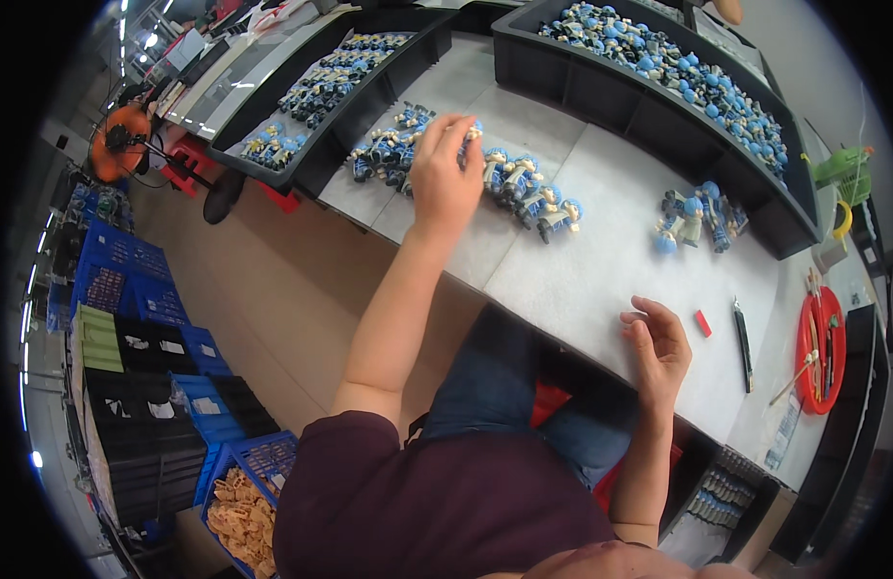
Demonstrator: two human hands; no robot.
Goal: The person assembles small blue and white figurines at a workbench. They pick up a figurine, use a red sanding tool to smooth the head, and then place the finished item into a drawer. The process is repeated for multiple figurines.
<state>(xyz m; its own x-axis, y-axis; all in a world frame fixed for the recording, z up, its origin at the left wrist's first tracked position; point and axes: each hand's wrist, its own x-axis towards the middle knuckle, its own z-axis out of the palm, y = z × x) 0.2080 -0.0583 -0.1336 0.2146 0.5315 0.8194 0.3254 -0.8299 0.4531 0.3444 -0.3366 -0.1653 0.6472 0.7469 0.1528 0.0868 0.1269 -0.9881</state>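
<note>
My left hand [445, 179] reaches over a row of small blue-and-white toy figurines on the table. Its thumb and fingers close round one figurine [474, 129], of which only a bit of blue and cream shows. To the right of that hand, several figurines [520, 183] lie side by side; more figurines [384, 154] are bunched to its left. My right hand [662, 349] hovers by the table's near edge, fingers loosely curled and apart from the thumb, with nothing seen in it. Beyond it lies a small loose cluster of figurines [693, 214].
A black bin [649, 116] heaped with figurines stands at the back right. A black tray [321, 164] of rowed figurines is at the back left. Right of my right hand are a red piece [703, 323], a dark pen-like tool [743, 347] and a red basket [806, 381].
</note>
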